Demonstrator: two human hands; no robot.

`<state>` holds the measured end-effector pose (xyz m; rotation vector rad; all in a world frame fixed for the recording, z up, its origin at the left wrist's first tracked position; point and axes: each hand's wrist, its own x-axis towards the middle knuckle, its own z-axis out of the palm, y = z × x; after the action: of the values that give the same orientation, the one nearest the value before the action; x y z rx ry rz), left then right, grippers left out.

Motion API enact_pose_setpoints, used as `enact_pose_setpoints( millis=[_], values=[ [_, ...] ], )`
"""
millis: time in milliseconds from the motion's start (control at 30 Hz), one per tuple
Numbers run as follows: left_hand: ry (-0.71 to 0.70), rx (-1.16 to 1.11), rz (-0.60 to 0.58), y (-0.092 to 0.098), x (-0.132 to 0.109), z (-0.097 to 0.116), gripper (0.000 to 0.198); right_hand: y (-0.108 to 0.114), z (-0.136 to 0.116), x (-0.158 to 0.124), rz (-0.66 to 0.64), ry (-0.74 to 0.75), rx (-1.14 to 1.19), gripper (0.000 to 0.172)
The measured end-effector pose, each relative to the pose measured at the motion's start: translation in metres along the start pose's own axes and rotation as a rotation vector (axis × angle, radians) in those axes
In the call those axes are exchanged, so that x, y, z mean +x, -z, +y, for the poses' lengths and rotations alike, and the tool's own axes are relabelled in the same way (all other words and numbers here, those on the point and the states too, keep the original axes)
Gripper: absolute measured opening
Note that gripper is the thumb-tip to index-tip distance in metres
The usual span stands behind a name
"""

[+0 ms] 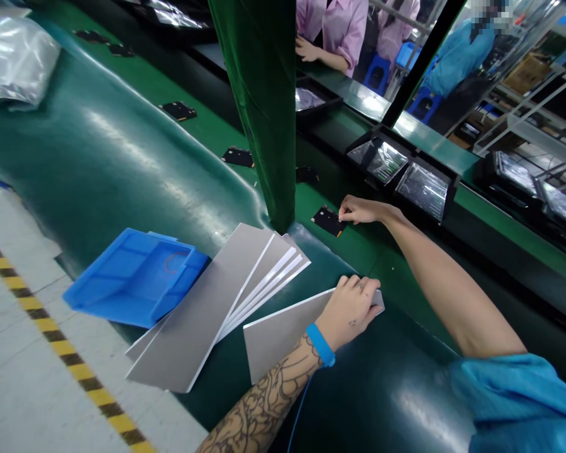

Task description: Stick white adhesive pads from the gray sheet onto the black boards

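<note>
My left hand [353, 308], with a blue strap [320, 345] at the wrist, grips the right end of a grey board with white edges [283, 333]. The board lies tilted over the green mat. Further out, my right hand [358, 209] pinches the right edge of a black circuit board [327, 219], which lies on the green conveyor belt. Left of the held board, several more grey boards [207, 302] are fanned out in a pile, overlapping a blue plastic bin [136, 277].
A green cloth-covered post [273, 113] rises between mat and belt. More black circuit boards [178, 111] lie along the belt. Black trays [422, 189] with clear-wrapped contents line its far side. A clear plastic bag [19, 56] sits at far left. People in pink [334, 28] work opposite.
</note>
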<state>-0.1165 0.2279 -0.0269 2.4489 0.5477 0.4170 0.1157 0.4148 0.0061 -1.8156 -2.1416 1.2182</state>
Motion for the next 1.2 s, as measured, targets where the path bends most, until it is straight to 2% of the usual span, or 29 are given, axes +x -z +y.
enact_pose_setpoints(
  millis=[200,367,500,667,900,1067,1200],
  values=[
    [0.006,-0.049,0.003,0.001,0.000,-0.002,0.030,-0.005,-0.003,-0.004,0.011,-0.016,-0.044,0.012],
    [0.019,-0.087,-0.014,0.003,0.001,-0.002,0.029,-0.016,0.004,-0.011,0.159,0.006,-0.159,0.011],
    [0.078,-0.233,0.008,0.009,-0.001,-0.007,0.034,-0.027,0.012,-0.018,0.265,-0.005,-0.168,0.002],
    [0.093,-0.406,0.060,0.013,-0.002,-0.014,0.038,-0.037,0.015,-0.033,0.349,0.014,-0.135,0.004],
    [0.100,-0.404,0.072,0.007,-0.002,-0.019,0.038,-0.050,0.021,-0.049,0.443,0.064,-0.092,0.007],
    [0.108,-0.403,0.057,0.007,-0.002,-0.018,0.038,-0.061,0.029,-0.059,0.539,0.178,-0.065,0.012],
    [0.076,-0.323,0.082,0.012,-0.001,-0.018,0.033,-0.065,0.033,-0.065,0.545,0.197,-0.103,0.013]
  ],
)
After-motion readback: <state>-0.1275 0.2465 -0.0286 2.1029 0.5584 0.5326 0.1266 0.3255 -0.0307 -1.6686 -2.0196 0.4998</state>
